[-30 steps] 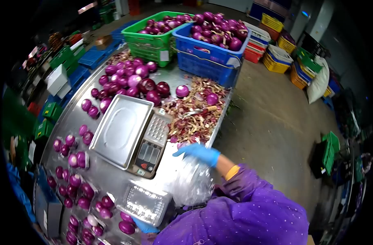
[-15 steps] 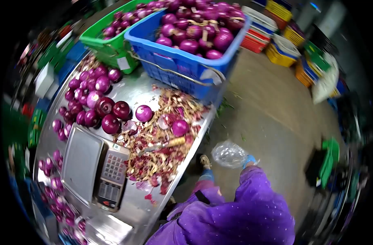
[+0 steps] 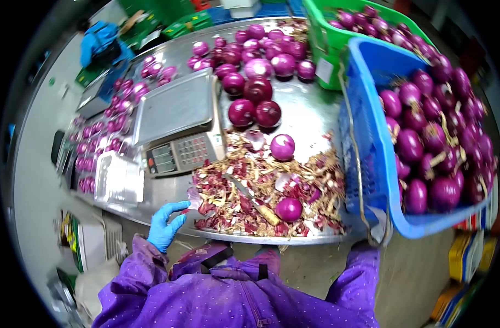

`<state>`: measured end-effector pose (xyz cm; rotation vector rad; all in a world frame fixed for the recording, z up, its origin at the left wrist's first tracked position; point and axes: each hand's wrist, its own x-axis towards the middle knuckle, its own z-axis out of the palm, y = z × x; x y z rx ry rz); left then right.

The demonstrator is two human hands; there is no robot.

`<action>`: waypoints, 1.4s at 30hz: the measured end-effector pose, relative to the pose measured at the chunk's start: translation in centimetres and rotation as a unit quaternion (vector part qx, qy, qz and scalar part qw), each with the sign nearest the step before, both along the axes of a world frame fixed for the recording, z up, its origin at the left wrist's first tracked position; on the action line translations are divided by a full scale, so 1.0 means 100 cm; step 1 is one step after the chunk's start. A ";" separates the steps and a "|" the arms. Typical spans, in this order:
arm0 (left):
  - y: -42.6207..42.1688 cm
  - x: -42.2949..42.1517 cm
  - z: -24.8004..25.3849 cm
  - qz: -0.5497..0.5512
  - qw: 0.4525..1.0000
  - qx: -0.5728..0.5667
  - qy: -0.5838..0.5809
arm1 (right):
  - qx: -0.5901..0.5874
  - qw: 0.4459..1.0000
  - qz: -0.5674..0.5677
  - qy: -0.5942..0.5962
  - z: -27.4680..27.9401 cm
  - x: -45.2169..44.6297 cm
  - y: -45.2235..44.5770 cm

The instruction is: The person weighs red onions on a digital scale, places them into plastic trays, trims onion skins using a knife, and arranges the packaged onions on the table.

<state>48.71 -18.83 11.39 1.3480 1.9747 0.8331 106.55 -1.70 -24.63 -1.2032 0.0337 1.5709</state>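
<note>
My left hand (image 3: 165,224), in a blue glove, is at the table's front edge, left of the onion peelings (image 3: 233,202). Its thumb and fingers are apart, with a bit of peel close to the fingertips. My right hand is out of sight; the right sleeve (image 3: 359,273) reaches down beside the blue crate (image 3: 370,158) full of red onions (image 3: 433,136). A knife (image 3: 253,199) with a wooden handle lies on the peelings, beside a loose onion (image 3: 288,209). Behind them are a scale (image 3: 190,150) and a group of onions (image 3: 258,90).
Clear plastic trays (image 3: 118,177) and packed onions (image 3: 99,142) are at the left of the metal table (image 3: 315,115). A green crate (image 3: 329,41) of onions stands behind the blue one. A co-worker in blue (image 3: 102,44) is at the back left.
The view has swung to the right crate, which now looks larger and closer. My left hand has come into view at the table edge. The clear plastic bag and the hand with it are no longer visible.
</note>
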 end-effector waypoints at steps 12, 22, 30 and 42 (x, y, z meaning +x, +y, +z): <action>-0.028 -0.059 0.026 0.208 0.966 0.151 -0.005 | -0.176 0.767 0.584 -0.199 -0.074 -0.050 -0.215; -0.088 -0.228 0.044 0.054 0.947 -0.022 0.316 | 0.214 0.597 0.737 -0.233 0.257 -0.276 -0.141; -0.102 -0.275 0.012 -0.008 0.954 0.107 0.281 | 0.308 0.477 0.461 -0.682 0.295 -0.361 -0.059; -0.085 -0.258 0.028 0.059 0.966 0.067 0.244 | 0.241 0.369 0.511 -0.738 0.267 -0.361 -0.053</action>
